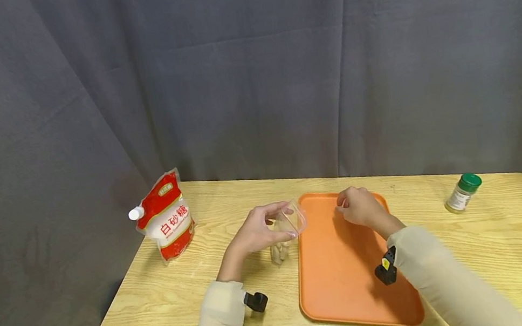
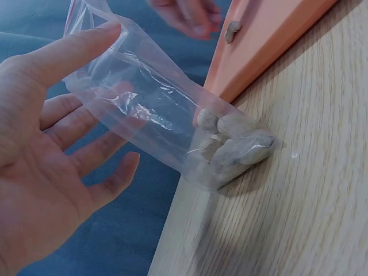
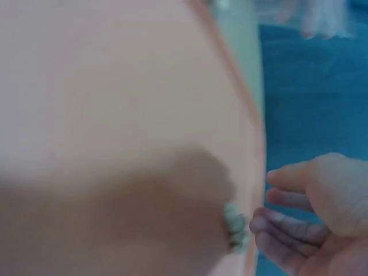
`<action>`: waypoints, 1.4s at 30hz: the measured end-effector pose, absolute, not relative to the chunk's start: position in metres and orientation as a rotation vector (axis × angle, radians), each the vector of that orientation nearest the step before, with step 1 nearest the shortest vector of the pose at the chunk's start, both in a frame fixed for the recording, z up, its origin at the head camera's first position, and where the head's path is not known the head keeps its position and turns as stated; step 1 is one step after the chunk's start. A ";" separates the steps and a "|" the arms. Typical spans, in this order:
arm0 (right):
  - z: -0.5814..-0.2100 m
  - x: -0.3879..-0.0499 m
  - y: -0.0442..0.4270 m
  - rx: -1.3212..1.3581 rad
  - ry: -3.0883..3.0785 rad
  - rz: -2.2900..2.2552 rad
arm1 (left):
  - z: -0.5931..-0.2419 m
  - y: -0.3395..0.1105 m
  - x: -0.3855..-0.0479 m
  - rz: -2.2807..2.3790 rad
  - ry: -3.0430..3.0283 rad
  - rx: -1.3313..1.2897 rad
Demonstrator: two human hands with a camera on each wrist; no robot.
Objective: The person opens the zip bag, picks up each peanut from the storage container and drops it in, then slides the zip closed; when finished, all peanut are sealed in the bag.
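My left hand holds a clear plastic zip bag between the thumb and fingers, its mouth spread wide. Pale peanuts in their shells lie in the bottom of the bag, which hangs over the wood beside the tray's left edge. Over the far part of the orange tray is my right hand, its fingers loosely bent and the thumb apart from them. A peanut rests on the tray close to those fingertips; the right wrist view is blurred, but nothing shows between the fingers.
A red and white bag of white sugar with a white spout cap stands at the table's left. To the right of the tray is a small green-capped jar. A dark grey curtain hangs behind the wooden table.
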State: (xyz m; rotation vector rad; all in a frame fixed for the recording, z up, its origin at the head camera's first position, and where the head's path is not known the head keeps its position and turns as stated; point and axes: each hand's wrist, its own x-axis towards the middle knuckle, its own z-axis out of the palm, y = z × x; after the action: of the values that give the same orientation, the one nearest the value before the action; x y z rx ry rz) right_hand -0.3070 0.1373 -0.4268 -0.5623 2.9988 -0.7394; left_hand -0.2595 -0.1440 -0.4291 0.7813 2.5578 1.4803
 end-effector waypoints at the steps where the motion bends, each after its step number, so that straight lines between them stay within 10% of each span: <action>1: -0.431 -0.308 0.139 -0.552 3.021 -0.696 | -0.429 -0.144 -0.259 1.481 2.556 0.784; 23: -0.442 -0.306 0.150 -0.549 3.112 -0.612 | -0.427 -0.142 -0.261 1.512 2.536 0.784; 42: -0.382 -0.285 0.105 -0.940 3.110 -0.877 | -0.430 -0.142 -0.261 1.528 2.535 0.782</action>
State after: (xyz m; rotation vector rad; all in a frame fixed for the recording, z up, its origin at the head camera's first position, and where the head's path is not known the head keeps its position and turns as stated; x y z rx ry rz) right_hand -0.2851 0.1046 -0.3815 -0.9396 3.1101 -0.8773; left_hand -0.2609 -0.1420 -0.4301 0.7817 2.5347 1.5279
